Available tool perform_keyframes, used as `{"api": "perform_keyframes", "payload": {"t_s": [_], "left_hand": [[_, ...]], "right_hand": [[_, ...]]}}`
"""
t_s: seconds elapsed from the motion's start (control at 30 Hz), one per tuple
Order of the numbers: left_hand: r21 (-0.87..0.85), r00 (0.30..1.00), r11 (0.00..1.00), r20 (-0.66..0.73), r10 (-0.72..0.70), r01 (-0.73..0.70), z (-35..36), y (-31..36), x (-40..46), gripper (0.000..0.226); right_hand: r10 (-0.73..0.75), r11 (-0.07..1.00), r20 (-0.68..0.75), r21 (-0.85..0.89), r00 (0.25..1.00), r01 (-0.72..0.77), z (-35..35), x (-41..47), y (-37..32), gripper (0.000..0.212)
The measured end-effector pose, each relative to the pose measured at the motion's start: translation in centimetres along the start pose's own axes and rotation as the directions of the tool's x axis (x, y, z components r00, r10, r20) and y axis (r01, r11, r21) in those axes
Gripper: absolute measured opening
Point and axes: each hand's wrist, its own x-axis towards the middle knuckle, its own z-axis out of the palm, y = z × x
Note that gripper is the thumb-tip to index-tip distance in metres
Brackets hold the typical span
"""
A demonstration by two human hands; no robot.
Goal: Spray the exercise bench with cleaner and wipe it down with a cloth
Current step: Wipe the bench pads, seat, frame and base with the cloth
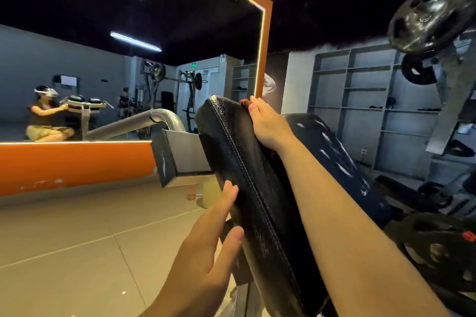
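Your left hand (206, 247) lies flat against the near side edge of the bench pad (247, 175), fingers straight and together, thumb spread toward the pad's underside; it grips nothing. Judged from this placement, it serves as a brace, so that the tilted pad does not shift while pressure is applied higher up. Your right hand (268, 123) is at the top end of the pad, well apart from the left, with the forearm lying along the pad face. A small reddish-brown edge of the cloth (245, 103) shows just beyond the fingertips; the hand presses on it, but whether the fingers are curled round it or lie flat on it cannot be told. The reach to the far upper corner suggests the wiping stroke is working the top edge. A second black pad (334, 152) lies beside the first, on the right, and shows pale streaks, possibly cleaner not yet wiped; treat that surface as outstanding. No spray bottle can be identified with certainty. A large mirror (103, 72) with an orange frame stands on the left.
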Motion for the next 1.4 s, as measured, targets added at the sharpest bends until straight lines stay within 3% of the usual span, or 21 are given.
{"api": "perform_keyframes", "payload": {"t_s": [0.33,0.47,0.57,0.63,0.7,0.8,0.87,0.97,1.07,1.13,1.27,1.4], "left_hand": [[-0.028,0.997,1.000,0.077,0.007,-0.004,-1.4,1.0,0.0,0.038],[0.045,0.998,0.998,0.058,0.029,-0.032,-2.5,2.3,-0.1,0.029],[0.130,0.986,0.978,-0.021,0.166,-0.162,-2.7,4.2,-0.1,0.040],[0.099,0.967,0.963,0.069,0.246,-0.252,-2.5,6.0,0.1,0.049],[0.048,0.956,0.960,0.114,0.269,-0.276,-2.5,7.7,0.6,0.044],[-0.081,0.965,0.962,0.005,0.264,-0.262,-3.4,9.2,1.7,0.011],[-0.190,0.982,0.964,-0.038,0.185,-0.189,-4.3,9.8,2.4,0.011],[-0.192,0.987,0.969,-0.028,0.156,-0.158,-5.7,10.6,2.9,0.012],[-0.176,0.987,0.972,-0.015,0.157,-0.157,-6.5,11.2,2.8,0.012],[-0.122,0.986,0.979,0.009,0.167,-0.164,-6.7,11.4,2.6,0.011],[-0.101,0.978,0.979,0.095,0.188,-0.178,-6.1,12.0,1.7,0.009],[-0.034,0.957,0.964,0.111,0.267,-0.265,-5.4,12.5,1.0,0.014]], "right_hand": [[-0.139,0.986,0.054,0.102,0.989,0.133,-1.2,-14.5,-0.4,0.047],[-0.056,0.987,0.050,0.156,0.997,0.047,-1.4,-21.3,1.3,0.041],[-0.017,0.979,0.038,0.204,0.999,0.009,-2.7,-23.8,1.4,0.049],[-0.059,0.974,0.025,0.221,0.998,0.052,-3.5,-24.2,0.4,0.042],[-0.122,0.966,0.023,0.234,0.992,0.113,-4.4,-23.8,-1.2,0.028],[-0.188,0.946,-0.015,0.267,0.982,0.185,-6.1,-23.1,-3.4,0.020],[-0.215,0.946,0.002,0.248,0.977,0.208,-7.3,-22.9,-3.8,0.015],[-0.134,0.977,0.161,0.189,0.978,0.103,-8.4,-23.3,-3.2,0.007],[-0.083,0.993,0.096,0.094,0.992,0.074,-8.3,-24.2,-1.9,0.015],[-0.045,0.986,0.062,0.163,0.997,0.035,-7.9,-24.8,-1.5,0.019],[0.040,0.943,0.253,0.311,0.967,-0.121,-7.1,-25.2,-1.9,0.047],[0.020,0.883,0.380,0.427,0.925,-0.195,-6.9,-25.8,-2.5,0.032]]}}
